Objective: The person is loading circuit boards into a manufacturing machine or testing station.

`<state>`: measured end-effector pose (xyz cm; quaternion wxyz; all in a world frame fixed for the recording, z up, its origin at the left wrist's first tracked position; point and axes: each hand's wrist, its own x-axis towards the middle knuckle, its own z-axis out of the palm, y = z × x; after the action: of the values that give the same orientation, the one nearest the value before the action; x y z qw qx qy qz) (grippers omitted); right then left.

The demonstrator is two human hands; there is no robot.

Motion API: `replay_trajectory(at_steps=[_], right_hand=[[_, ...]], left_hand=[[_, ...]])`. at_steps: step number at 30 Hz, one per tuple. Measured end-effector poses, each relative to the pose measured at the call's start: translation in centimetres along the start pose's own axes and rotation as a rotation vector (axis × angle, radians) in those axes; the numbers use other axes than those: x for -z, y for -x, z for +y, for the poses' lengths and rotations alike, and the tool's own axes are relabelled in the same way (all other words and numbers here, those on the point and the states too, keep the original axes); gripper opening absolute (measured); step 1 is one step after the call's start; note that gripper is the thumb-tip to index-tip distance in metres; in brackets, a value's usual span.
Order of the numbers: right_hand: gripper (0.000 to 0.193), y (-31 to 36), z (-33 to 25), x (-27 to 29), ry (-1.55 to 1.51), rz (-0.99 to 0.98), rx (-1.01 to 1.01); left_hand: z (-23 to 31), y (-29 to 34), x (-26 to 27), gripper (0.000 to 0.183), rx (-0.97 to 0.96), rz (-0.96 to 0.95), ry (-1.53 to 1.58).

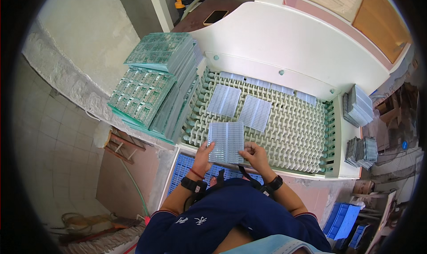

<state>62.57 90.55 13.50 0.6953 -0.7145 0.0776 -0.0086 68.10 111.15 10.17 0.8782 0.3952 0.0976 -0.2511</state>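
A pale grey circuit board panel [226,140] with a fine grid pattern is held in front of me, above the near edge of the roller conveyor [293,134]. My left hand [203,159] grips its lower left edge, thumb on top. At the lower right corner, my right hand [255,157] pinches the panel between thumb and fingers. Whether it is one panel or a few together, I cannot tell. Just beyond it, two similar panels, one on the left [224,100] and one on the right [255,113], lie flat on the rollers. Several more panels [258,82] form a row at the far side.
Tall stacks of green circuit boards [142,94] stand left of the conveyor. On its right ledge are two smaller stacks, a far one [359,105] and a near one [362,151]. A white cover [289,36] rises behind. A blue slatted mat [181,171] and blue crates [341,220] sit lower down.
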Motion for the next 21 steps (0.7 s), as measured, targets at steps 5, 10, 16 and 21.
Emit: replay_trajectory(at_steps=[5, 10, 16, 21], right_hand=[[0.016, 0.0, 0.6, 1.1, -0.129, -0.096, -0.202], [0.020, -1.1, 1.0, 4.2, -0.113, 0.074, -0.145], [0.022, -3.8, 2.0, 15.3, 0.040, 0.442, -0.046], [0.029, -6.1, 3.3, 20.7, 0.462, 0.583, -0.121]], left_hand=[[-0.2, 0.1, -0.8, 0.027, -0.015, -0.010, -0.001], [0.0, 0.7, -1.5, 0.024, -0.031, -0.005, 0.010], [-0.2, 1.0, -0.4, 0.028, -0.101, 0.018, 0.046], [-0.1, 1.7, -0.9, 0.029, -0.080, 0.059, 0.065]])
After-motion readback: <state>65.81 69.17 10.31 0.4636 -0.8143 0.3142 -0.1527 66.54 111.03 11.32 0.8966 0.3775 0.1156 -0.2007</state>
